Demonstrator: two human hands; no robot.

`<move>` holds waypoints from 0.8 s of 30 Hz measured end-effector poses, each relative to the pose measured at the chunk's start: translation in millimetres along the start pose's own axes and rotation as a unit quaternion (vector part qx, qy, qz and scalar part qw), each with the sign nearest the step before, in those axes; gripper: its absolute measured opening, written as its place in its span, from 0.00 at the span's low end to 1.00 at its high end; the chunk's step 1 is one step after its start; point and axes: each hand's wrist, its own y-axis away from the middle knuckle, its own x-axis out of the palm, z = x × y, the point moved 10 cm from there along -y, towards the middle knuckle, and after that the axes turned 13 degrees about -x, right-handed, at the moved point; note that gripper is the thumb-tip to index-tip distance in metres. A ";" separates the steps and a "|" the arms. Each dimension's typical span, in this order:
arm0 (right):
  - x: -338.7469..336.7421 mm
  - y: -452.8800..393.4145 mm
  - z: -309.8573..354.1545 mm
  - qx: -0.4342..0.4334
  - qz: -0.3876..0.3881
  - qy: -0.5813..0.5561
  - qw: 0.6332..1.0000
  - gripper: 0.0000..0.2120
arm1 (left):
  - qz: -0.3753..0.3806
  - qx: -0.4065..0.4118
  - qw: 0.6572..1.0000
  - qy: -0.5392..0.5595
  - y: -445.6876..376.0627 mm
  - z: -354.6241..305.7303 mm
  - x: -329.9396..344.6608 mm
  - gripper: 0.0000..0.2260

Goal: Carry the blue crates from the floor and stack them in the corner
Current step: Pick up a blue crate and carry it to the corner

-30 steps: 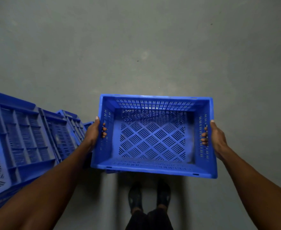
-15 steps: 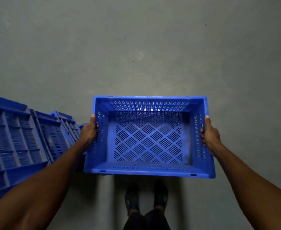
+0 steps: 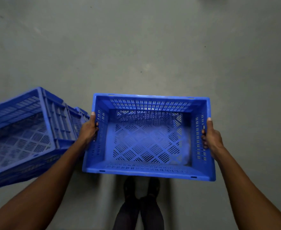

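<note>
Empty blue crate (image 3: 149,138) held level above the floor (image 3: 153,47), over the feet, beside more blue crates (image 3: 28,133) at left.

Gripped at both short ends: left hand (image 3: 88,130) and right hand (image 3: 212,138) each closed on an end wall, fingers hooked through the slots, thumbs along the rim. Probably light and stiff, being perforated moulded plastic; end handles likely the surest hold.

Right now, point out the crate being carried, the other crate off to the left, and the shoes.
carried crate (image 3: 146,145), head view, on its perforated base.
left crate (image 3: 20,130), head view, on its open inside.
shoes (image 3: 129,186), head view, on the toe of the shoe at picture left.
</note>
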 end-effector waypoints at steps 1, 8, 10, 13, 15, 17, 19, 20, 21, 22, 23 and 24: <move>-7.2 14.4 14.1 -0.005 0.006 -0.003 1.000 0.30 | -0.004 0.003 1.000 0.002 20.7 -2.6 -12.1 0.33; -43.4 107.9 88.9 -0.042 0.055 -0.011 0.998 0.30 | -0.024 0.018 0.999 0.044 156.7 1.3 -95.0 0.31; -42.0 127.7 107.3 -0.056 0.077 -0.014 0.995 0.30 | -0.045 0.021 0.996 0.071 185.4 10.6 -122.2 0.29; -27.9 157.7 135.8 -0.082 0.120 0.001 0.989 0.29 | -0.071 0.004 0.991 0.113 223.4 42.3 -160.0 0.27; -7.1 179.4 156.5 -0.105 0.157 0.023 0.982 0.30 | -0.093 -0.009 0.985 0.147 247.3 71.3 -187.9 0.26; 17.9 201.7 176.9 -0.129 0.195 0.044 0.971 0.32 | -0.111 -0.019 0.976 0.185 271.6 104.9 -216.3 0.26; 47.8 228.0 193.0 -0.152 0.237 0.065 0.957 0.33 | -0.127 -0.030 0.965 0.227 297.2 147.2 -245.2 0.27; 65.4 243.5 199.2 -0.161 0.262 0.075 0.949 0.32 | -0.137 -0.038 0.958 0.248 311.0 171.8 -259.9 0.27; 84.2 259.7 205.1 -0.169 0.286 0.083 0.940 0.31 | -0.150 -0.045 0.950 0.270 324.9 196.2 -274.0 0.27; 103.6 277.4 210.0 -0.177 0.308 0.090 0.931 0.30 | -0.166 -0.053 0.941 0.290 339.4 221.1 -287.9 0.27; 123.4 296.8 212.8 -0.183 0.329 0.099 0.921 0.28 | -0.185 -0.060 0.931 0.309 355.5 246.8 -300.6 0.27; 143.7 317.7 214.2 -0.188 0.351 0.109 0.911 0.27 | -0.203 -0.067 0.920 0.328 372.0 271.6 -312.9 0.27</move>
